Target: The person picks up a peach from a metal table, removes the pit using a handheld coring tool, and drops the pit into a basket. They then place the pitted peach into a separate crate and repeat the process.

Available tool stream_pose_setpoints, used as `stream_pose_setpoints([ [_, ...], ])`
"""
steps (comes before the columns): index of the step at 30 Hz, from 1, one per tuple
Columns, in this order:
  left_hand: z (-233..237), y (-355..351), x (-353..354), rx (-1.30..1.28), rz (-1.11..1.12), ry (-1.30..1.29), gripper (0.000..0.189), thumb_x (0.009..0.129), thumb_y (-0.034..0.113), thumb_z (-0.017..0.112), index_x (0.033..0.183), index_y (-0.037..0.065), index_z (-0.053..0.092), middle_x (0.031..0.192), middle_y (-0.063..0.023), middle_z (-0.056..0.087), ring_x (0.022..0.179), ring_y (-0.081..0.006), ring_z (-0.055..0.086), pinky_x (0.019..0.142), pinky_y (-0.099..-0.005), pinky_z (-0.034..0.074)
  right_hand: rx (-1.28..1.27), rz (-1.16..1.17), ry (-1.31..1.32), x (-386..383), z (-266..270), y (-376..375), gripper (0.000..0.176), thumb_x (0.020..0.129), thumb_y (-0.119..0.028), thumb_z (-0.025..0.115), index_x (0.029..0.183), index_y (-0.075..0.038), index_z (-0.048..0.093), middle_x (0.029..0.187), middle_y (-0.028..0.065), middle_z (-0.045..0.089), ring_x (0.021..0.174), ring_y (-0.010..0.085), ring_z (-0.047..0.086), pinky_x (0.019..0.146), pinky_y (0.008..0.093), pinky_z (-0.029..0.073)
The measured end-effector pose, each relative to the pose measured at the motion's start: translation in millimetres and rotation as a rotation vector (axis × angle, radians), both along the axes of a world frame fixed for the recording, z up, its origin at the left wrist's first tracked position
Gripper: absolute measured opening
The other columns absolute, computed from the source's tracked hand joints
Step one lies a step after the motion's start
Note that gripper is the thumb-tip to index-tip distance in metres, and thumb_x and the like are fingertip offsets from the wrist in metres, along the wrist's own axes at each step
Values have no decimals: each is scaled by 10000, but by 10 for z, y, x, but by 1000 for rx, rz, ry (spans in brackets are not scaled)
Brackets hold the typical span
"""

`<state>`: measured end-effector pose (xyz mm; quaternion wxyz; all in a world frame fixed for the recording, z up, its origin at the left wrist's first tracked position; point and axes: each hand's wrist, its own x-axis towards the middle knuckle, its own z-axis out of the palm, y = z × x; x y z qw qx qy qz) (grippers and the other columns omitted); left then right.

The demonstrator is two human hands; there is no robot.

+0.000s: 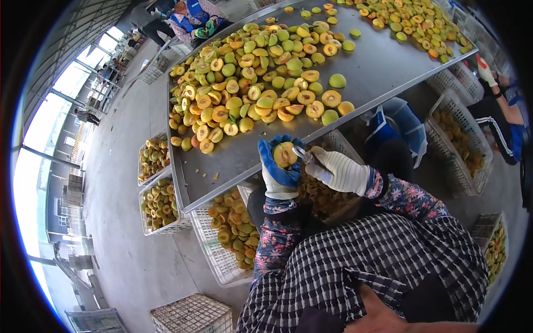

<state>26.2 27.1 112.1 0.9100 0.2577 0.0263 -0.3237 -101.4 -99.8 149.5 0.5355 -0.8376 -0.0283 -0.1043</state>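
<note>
My left hand (282, 171), in a blue-coated glove, holds a peach half (285, 155) with its cut face up. In my right hand (337, 168), in a white striped glove, is a small metal tool (300, 152) whose tip meets the right edge of the peach half. Both hands are close together just off the near edge of the metal table (369, 89). On that table lies a large heap of halved peaches (239, 91), some cut side up. Below my hands, a crate (344, 145) holds brownish pieces I cannot make out clearly.
Crates of peach halves (236, 228) stand left of my legs. A blue bucket (408, 125) is under the table's right side, near a crate of brownish pieces (458, 141). Another person (197, 19) works across the table. Someone's bare hand (377, 313) rests by my checked apron.
</note>
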Motion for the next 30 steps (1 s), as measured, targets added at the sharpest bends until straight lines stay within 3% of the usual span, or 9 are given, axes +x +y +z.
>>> stream_pose_setpoints([
  [6,-148,0,24,-3,22,-119,452,968,472,502,1077,39,576,1082,-130,623,1023,-352,609,912,-478,527,255,-14,114,37,152,-27,349,980,-318,545,1135,-5,542,891,115,611,818,247,591,755,356,455],
  [7,-119,12,5,-13,22,-90,451,972,454,500,1129,35,560,1124,-134,613,1048,-343,603,922,-456,523,140,-26,36,50,133,-28,378,974,-308,535,1168,16,520,970,228,633,919,389,610,832,418,464],
  [9,-43,14,-36,-30,6,-36,466,980,418,497,1232,27,530,1208,-143,592,1097,-323,591,942,-413,516,32,-82,42,113,47,-30,364,951,-274,576,1169,12,520,977,198,631,927,350,610,840,400,461],
  [12,103,-117,-298,333,161,-857,534,991,362,478,1406,34,399,1355,-154,508,1184,-288,554,988,-360,481,66,-142,49,231,-169,-15,342,910,-204,633,1161,-1,521,961,161,630,898,309,604,831,386,462],
  [16,181,11,-218,-220,-275,-129,574,941,207,533,1457,49,339,1420,-149,449,1310,-271,443,1120,-419,333,55,-179,-24,332,-322,-210,322,869,-110,675,1140,-23,525,947,133,632,863,280,598,808,368,466],
  [20,218,158,-156,-160,-456,-77,581,890,149,520,1440,43,366,1407,-155,462,1299,-298,452,1099,-449,373,80,-145,-99,311,-154,-276,279,878,-89,666,1108,-20,524,909,112,626,805,240,593,744,337,462],
  [21,238,146,-187,-97,-367,-68,448,940,242,524,1337,41,478,1329,-159,530,1237,-314,511,1054,-486,425,210,-120,-174,316,-230,-261,275,897,-136,657,1103,-14,523,879,133,635,787,276,612,727,357,471],
  [25,34,95,-117,-167,-127,178,401,963,459,521,1076,77,575,1134,-176,616,1056,-346,602,948,-513,497,-199,-155,-136,104,-52,-169,284,925,-230,620,1062,3,536,800,180,644,739,370,642,681,403,500],
  [30,100,10,-202,-149,-55,161,337,968,386,550,1059,63,576,1069,-138,632,1015,-327,615,916,-467,522,-507,-103,-62,32,-53,-43,290,919,-242,612,1043,-2,505,799,188,654,740,398,645,626,444,513],
])
